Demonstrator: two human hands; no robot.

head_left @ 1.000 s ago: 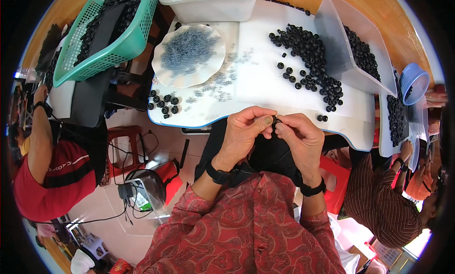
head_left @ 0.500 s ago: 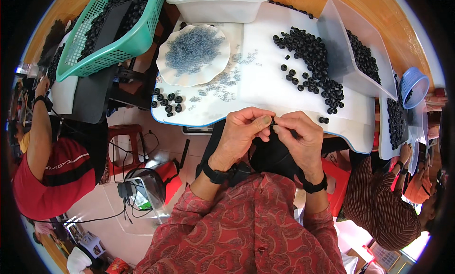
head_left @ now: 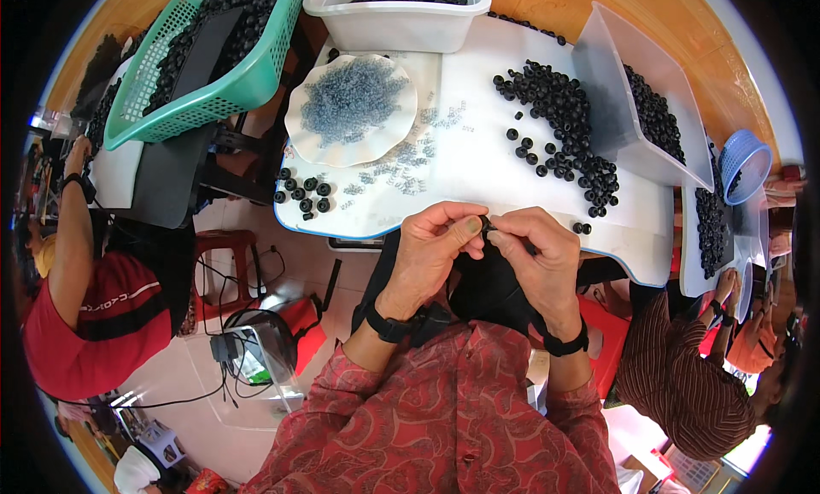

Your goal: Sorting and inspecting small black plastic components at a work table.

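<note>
We pinched a small black ring [head_left: 484, 225] between left hand [head_left: 431, 253] and right hand [head_left: 536, 256] fingertips, keeping it steady at six o'clock of the white tabletop [head_left: 478, 165].

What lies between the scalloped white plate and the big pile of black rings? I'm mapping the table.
In the head view, scattered small clear springs lie on the white table between the scalloped white plate and the pile of black rings.

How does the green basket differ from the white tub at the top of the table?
The green basket has mesh walls with holes; the white tub has solid, smooth walls. The basket sits tilted at the table's left corner, and a flat dark slab lies on its load; the tub stands level at the far edge. The basket looks larger. Both hold small black round parts.
</note>
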